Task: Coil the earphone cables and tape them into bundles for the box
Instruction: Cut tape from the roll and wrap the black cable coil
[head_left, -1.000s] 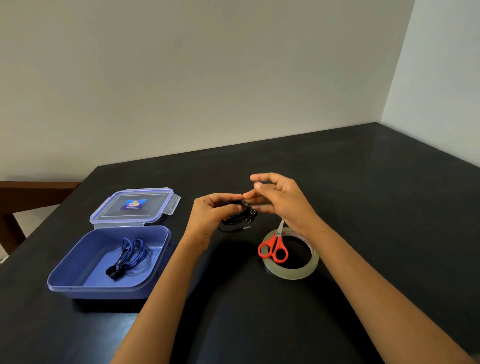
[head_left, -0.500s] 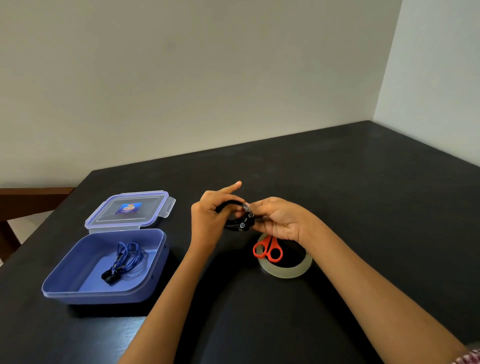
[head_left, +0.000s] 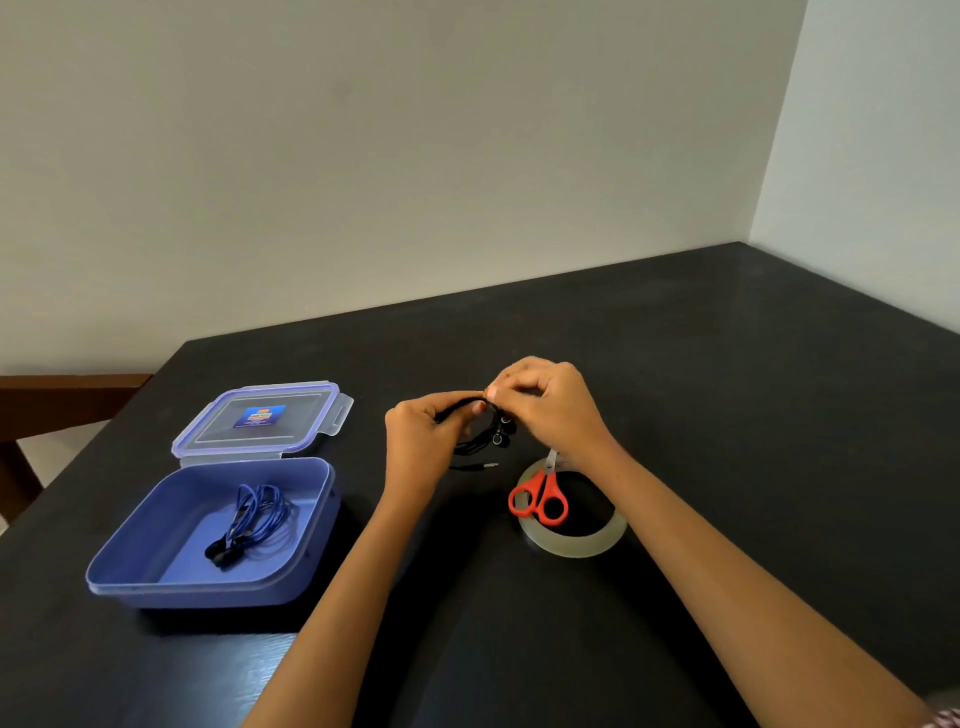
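Black earphone cable (head_left: 475, 439), pinched by left hand (head_left: 423, 441), right hand (head_left: 550, 410)

No readable text anywhere. Only printed item: a small blue sticker (head_left: 259, 416) at centre of the clear lid (head_left: 317, 411), w/ an orange-yellow mark along its top edge & pale lines below, too small & blurred to make out any word, brand or no. Nothing printed shows on box (head_left: 156, 582), tape roll (head_left: 571, 543) or scissors (head_left: 540, 499).

Both hands (head_left: 550, 410) pinch coiled black earphones (head_left: 488, 434).
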